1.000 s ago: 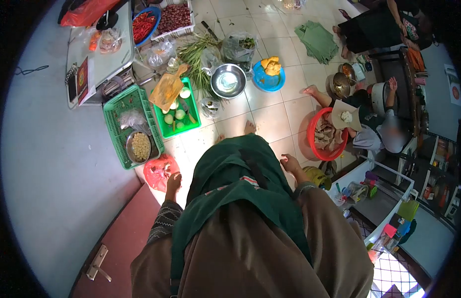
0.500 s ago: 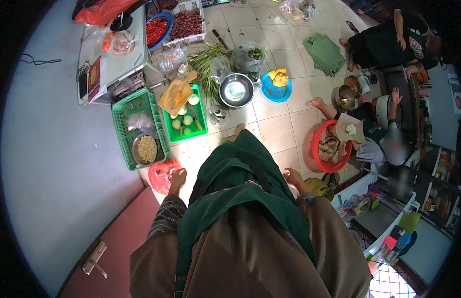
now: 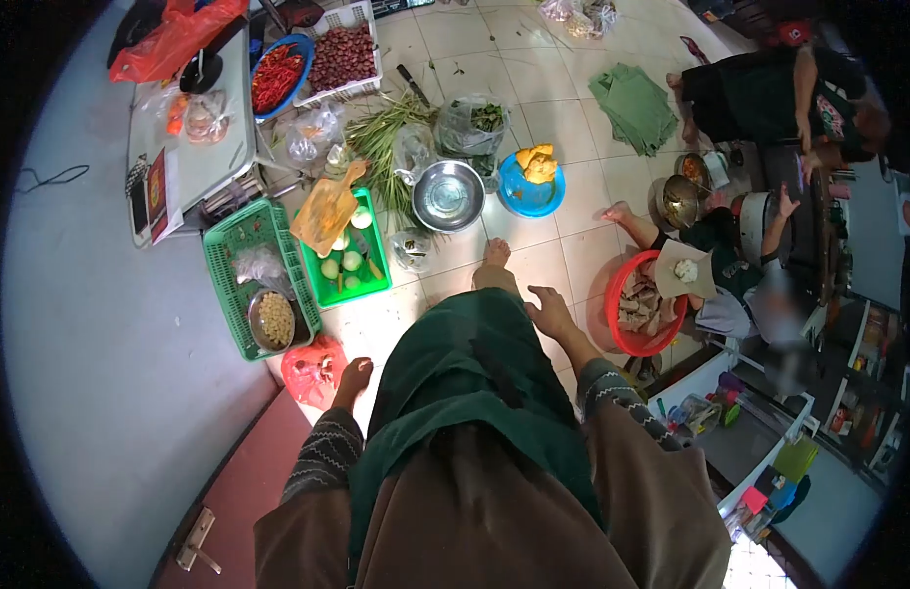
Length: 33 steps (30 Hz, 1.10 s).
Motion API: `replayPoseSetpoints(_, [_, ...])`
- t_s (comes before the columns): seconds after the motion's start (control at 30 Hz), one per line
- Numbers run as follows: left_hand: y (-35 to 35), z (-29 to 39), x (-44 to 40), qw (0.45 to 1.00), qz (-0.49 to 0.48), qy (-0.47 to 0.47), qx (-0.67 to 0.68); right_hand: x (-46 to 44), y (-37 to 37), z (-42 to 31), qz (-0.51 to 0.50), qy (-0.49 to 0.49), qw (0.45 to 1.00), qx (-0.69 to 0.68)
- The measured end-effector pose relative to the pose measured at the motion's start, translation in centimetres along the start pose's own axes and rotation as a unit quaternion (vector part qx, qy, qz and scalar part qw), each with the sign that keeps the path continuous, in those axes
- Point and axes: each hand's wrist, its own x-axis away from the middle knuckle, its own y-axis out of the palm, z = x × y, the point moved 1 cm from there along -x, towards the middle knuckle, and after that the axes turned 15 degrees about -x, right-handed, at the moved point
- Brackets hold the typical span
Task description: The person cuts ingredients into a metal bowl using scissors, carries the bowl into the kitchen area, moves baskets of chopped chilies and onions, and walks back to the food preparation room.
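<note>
My left hand (image 3: 354, 381) hangs low beside the red plastic bag (image 3: 313, 371), its fingers curled and too small to read. On the other side of my green apron (image 3: 465, 344), my right hand (image 3: 550, 316) reaches forward over the floor, fingers apart and holding nothing. Ahead of me lies a green tray (image 3: 349, 285) with peeled onions, a knife and a wooden cutting board (image 3: 327, 218). Right of it stand a metal bowl (image 3: 448, 196) and a blue basin (image 3: 530, 196) with something yellow.
A green basket (image 3: 229, 257) with a bowl of pale round pieces stands by the wall. Chillies (image 3: 276, 79) and shallots (image 3: 343, 59) lie at the back. At right, a seated person holds brown paper by a red basin (image 3: 614, 312); another person stands behind.
My right hand has moved forward and inward from my side, and its fingers have spread. One bare foot now shows further ahead. The standing person's arms have shifted.
</note>
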Motion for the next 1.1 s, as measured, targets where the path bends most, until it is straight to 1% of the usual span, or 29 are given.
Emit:
replayPoseSetpoints(0.03, [0.2,1.0,-0.2,1.0,0.001,0.026,-0.017,-1.4,-0.2,0.6,0.006,-0.027,1.0,0.004])
replayPoseSetpoints(0.13, [0.0,4.3,0.8,1.0,-0.002,0.026,0.008,-5.4,0.2,2.1,-0.003,0.011,0.999,-0.039])
replayPoseSetpoints(0.17, [-0.6,7.3,0.8,1.0,-0.01,0.012,-0.004,-8.3,-0.1,2.9,-0.017,-0.017,1.0,-0.001])
replayPoseSetpoints(0.2, [-0.3,10.0,0.0,1.0,-0.025,0.0,-0.012,-11.4,-0.5,3.6,-0.025,0.001,1.0,-0.018])
replayPoseSetpoints(0.3, [1.4,16.1,-2.2,0.998,-0.058,-0.016,-0.03,-18.6,-0.5,6.2,-0.06,-0.004,0.998,0.012])
replayPoseSetpoints(0.33, [1.8,18.3,-2.4,0.997,-0.073,-0.032,-0.01,-20.9,0.0,6.9,-0.076,-0.012,0.997,0.022])
replayPoseSetpoints(0.37, [3.3,18.8,-3.5,0.997,-0.073,-0.026,0.005,-23.4,0.7,7.8,-0.092,-0.02,0.995,0.032])
replayPoseSetpoints(0.43, [5.7,20.9,-6.8,0.996,-0.075,-0.028,0.036,-28.9,2.4,10.1,-0.117,-0.003,0.991,0.071])
replayPoseSetpoints(0.5, [5.6,25.0,-7.2,0.992,-0.088,-0.043,0.084,-32.1,3.3,11.3,-0.135,0.021,0.985,0.107])
replayPoseSetpoints(0.53, [6.4,25.3,-6.6,0.992,-0.094,-0.049,0.071,-33.0,3.0,10.8,-0.135,0.03,0.982,0.126])
replayPoseSetpoints(0.57, [7.1,26.0,-6.5,0.989,-0.094,-0.048,0.108,-33.8,3.5,11.2,-0.145,0.044,0.978,0.144])
replayPoseSetpoints(0.6, [8.1,26.5,-7.5,0.984,-0.093,-0.048,0.145,-36.0,4.6,12.5,-0.144,0.022,0.974,0.175])
replayPoseSetpoints(0.67, [9.9,26.7,-10.7,0.985,-0.087,-0.058,0.137,-40.8,7.4,15.8,-0.142,-0.025,0.961,0.234])
replayPoseSetpoints(0.7, [10.9,26.6,-11.8,0.986,-0.082,-0.061,0.136,-42.1,7.8,15.9,-0.137,-0.019,0.963,0.23])
replayPoseSetpoints(0.77, [12.2,26.3,-12.5,0.979,-0.079,-0.097,0.16,-43.7,8.0,15.3,-0.126,-0.008,0.967,0.223])
replayPoseSetpoints(0.83, [13.0,25.8,-12.2,0.975,-0.079,-0.121,0.169,-45.1,8.7,16.3,-0.162,0.064,0.982,0.067])
replayPoseSetpoints(0.9, [13.5,25.2,-12.2,0.976,-0.079,-0.126,0.161,-46.4,10.3,17.5,-0.171,0.13,0.975,-0.063])
replayPoseSetpoints(1.0, [15.0,24.4,-12.3,0.971,-0.086,-0.151,0.168,-46.2,13.4,18.4,-0.132,0.143,0.981,0.007])
replayPoseSetpoints(1.1, [16.5,24.0,-12.5,0.975,-0.105,-0.157,0.12,-45.3,16.3,19.2,-0.092,0.182,0.975,-0.085])
